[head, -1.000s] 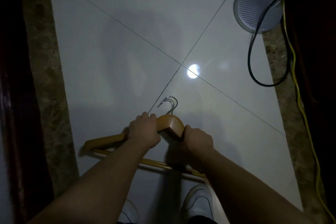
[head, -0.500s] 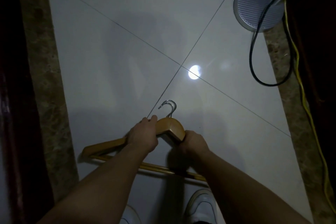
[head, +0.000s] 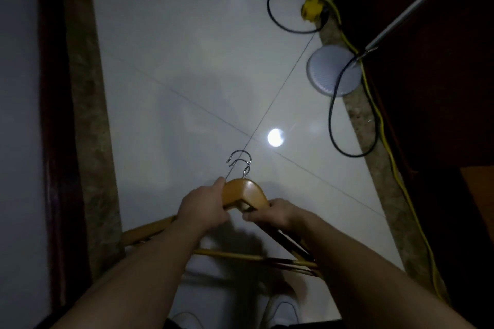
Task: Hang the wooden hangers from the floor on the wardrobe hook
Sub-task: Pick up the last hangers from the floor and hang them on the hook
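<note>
Two wooden hangers (head: 244,192) are stacked together, their two metal hooks (head: 240,163) pointing away from me. They are lifted above the white tiled floor (head: 187,75). My left hand (head: 201,208) grips the left shoulder of the stack. My right hand (head: 272,214) grips the right shoulder just below the curved top. The lower bars show beneath my forearms. No wardrobe hook is in view.
A round ribbed white disc (head: 334,72) lies at the right floor edge with a black cable (head: 344,120) looping over it. A yellow cable (head: 379,120) and yellow plug (head: 311,10) run along the right. Dark wooden furniture stands at both sides. My white shoes (head: 283,310) are below.
The hangers have come up off the floor in both hands. The view has tilted up, showing more floor, the yellow plug and the far floor border.
</note>
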Demonstrator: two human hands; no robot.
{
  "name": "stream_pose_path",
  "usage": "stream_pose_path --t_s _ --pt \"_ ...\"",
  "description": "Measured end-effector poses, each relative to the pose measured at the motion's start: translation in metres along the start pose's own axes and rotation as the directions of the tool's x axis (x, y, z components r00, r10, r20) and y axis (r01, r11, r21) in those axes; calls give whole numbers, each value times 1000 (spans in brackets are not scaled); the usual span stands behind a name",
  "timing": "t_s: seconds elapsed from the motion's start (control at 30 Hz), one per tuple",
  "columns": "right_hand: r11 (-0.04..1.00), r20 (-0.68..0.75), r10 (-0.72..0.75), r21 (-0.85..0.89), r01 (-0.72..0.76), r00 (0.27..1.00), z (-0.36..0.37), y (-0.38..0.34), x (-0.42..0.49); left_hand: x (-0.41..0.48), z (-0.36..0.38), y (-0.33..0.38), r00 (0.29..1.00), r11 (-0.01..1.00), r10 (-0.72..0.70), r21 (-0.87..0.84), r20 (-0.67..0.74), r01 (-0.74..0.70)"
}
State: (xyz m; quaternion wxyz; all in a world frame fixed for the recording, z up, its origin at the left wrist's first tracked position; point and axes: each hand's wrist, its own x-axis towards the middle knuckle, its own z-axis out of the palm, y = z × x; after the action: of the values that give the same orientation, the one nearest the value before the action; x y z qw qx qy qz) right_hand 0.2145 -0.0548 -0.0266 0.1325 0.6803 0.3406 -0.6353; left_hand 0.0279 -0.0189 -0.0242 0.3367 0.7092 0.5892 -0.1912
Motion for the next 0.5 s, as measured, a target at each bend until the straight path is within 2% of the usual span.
stream_pose_path --t_s 0.1,0.23,0.5 --pt "998 0 11 63 -11 1000 -30 -25 -59 -28 -59 24 998 1000 19 0 -55 -19" --pt "994 -26 -56 91 58 998 -71 -55 -153 -77 -144 63 989 998 59 38 -136 -55" --pt "973 -162 -134 168 161 978 -119 -100 -354 -201 -301 138 966 991 117 90 -229 -98"
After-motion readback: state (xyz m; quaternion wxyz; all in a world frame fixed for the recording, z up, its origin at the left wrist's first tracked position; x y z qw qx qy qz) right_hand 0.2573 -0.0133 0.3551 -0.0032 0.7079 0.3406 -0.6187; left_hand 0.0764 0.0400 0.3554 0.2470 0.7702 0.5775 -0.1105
